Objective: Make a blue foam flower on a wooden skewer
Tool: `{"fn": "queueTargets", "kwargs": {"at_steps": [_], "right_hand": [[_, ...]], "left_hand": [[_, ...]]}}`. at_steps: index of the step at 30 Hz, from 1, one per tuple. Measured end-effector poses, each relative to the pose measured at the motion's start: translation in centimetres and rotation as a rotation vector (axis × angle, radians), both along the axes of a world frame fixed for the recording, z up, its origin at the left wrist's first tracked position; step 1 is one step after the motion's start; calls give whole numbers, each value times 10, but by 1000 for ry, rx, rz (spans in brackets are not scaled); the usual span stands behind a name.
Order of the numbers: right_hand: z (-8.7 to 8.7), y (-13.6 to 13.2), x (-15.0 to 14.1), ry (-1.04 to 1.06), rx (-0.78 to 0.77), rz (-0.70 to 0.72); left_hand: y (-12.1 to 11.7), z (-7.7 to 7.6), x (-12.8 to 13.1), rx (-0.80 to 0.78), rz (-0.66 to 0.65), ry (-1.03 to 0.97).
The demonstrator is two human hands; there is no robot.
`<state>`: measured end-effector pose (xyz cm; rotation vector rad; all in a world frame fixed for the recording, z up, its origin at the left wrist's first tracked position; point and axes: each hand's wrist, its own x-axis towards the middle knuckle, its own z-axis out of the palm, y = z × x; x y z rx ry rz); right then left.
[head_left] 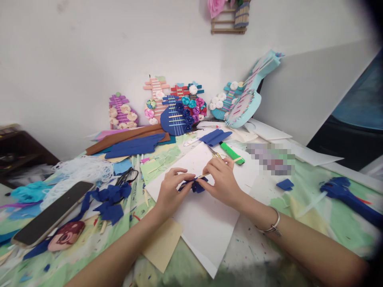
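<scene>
Over the white paper sheet (206,235), both hands meet at a small dark blue crepe-paper piece (197,185) with ruffled edges like a flower. My left hand (173,190) pinches its left side between thumb and fingers. My right hand (220,180) is closed at its right side, with a thin pale wooden stick (204,175) between the fingertips, lying along the top of the blue paper. Fingers hide part of the piece. Just beyond my right hand lie a green utility knife (232,154) and partly covered scissors (214,153).
A blue glue gun (350,195) lies at right, near a small blue paper square (285,184). At left are a phone (54,213), blue paper scraps (112,203) and white string (80,171). Decorated paper lutes, one blue (173,117), stand against the wall.
</scene>
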<state>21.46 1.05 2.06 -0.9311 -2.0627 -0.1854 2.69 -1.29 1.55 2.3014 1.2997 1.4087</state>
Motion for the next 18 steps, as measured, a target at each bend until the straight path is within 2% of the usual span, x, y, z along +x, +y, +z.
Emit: {"fn": "queueTargets", "kwargs": {"at_steps": [12, 18], "right_hand": [[-1, -2, -3, -40, 121, 4], [2, -5, -3, -50, 129, 30]], "left_hand": [[-2, 4, 2, 14, -3, -17], [-6, 8, 3, -28, 8, -51]]}}
